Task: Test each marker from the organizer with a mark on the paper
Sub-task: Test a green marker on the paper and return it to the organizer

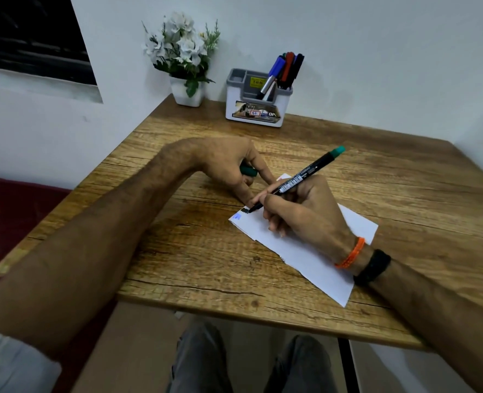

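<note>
A white paper sheet (314, 259) lies on the wooden table (404, 194). My right hand (300, 211) grips a black marker with a green end (302, 177), its tip touching the paper's far left corner beside a dark mark and a small blue mark (237, 217). My left hand (232, 165) holds the green cap (248, 171) in curled fingers while a fingertip presses the paper's corner. The white and grey organizer (254, 109) stands at the back with several markers (285, 70) upright in it.
A white pot of artificial flowers (186, 92) stands left of the organizer, against the wall. The table's near edge runs just above my knees. A dark red seat (13, 211) lies to the left of the table.
</note>
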`<state>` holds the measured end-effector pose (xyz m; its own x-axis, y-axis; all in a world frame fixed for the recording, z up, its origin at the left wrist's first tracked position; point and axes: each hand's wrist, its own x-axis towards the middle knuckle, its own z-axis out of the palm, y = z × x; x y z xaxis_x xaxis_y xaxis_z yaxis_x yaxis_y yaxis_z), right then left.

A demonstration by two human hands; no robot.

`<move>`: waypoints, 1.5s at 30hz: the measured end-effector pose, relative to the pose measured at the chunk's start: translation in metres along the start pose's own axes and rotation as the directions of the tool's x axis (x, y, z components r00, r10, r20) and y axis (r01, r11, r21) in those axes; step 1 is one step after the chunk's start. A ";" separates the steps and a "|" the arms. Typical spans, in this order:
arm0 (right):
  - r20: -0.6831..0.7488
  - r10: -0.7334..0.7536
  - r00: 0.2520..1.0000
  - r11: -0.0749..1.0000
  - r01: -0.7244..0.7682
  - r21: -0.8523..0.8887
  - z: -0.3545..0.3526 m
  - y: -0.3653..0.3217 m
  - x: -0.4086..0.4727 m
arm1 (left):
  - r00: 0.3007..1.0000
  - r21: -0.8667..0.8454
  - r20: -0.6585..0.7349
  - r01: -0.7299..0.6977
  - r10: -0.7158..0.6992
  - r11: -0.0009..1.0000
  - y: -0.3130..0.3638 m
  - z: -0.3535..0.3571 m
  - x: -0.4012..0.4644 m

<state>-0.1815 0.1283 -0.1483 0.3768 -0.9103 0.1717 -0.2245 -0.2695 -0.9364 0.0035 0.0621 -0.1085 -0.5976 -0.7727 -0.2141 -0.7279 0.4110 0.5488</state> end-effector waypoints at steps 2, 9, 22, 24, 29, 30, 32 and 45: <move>0.010 -0.026 1.000 0.999 0.027 -0.019 0.001 0.001 -0.001 | 1.000 0.021 -0.001 0.022 -0.022 1.000 0.003 -0.001 -0.001; 0.037 -0.049 0.998 0.994 0.052 -0.094 0.001 0.001 -0.001 | 1.000 -0.041 0.000 0.009 -0.009 0.999 -0.002 0.000 0.001; 0.039 -0.110 0.993 0.977 0.115 -0.180 0.002 0.005 0.000 | 1.000 -0.020 0.000 0.015 -0.015 1.000 0.002 0.000 0.000; 0.016 -0.097 0.995 0.979 0.098 -0.177 0.000 0.006 0.001 | 1.000 -0.021 0.001 0.009 -0.009 1.000 0.002 0.000 -0.001; 0.046 -0.120 0.992 0.977 0.127 -0.174 0.002 0.006 -0.001 | 1.000 -0.030 0.009 0.007 -0.007 1.000 0.000 0.000 0.000; 0.041 -0.116 0.992 0.977 0.121 -0.174 0.002 0.007 0.000 | 1.000 -0.027 0.008 0.005 -0.005 1.000 0.002 0.000 -0.001; 0.018 -0.099 0.995 0.980 0.101 -0.170 0.000 0.007 0.001 | 1.000 -0.016 0.003 0.012 -0.012 1.000 0.003 -0.001 -0.002; 0.009 -0.125 0.992 0.986 0.126 -0.111 0.001 0.004 -0.001 | 1.000 0.012 0.000 -0.003 0.003 1.000 -0.002 0.000 0.001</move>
<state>-0.1814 0.1283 -0.1523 0.4100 -0.8664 0.2851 -0.2736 -0.4150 -0.8677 0.0038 0.0606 -0.1100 -0.5999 -0.7713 -0.2129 -0.7303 0.4191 0.5395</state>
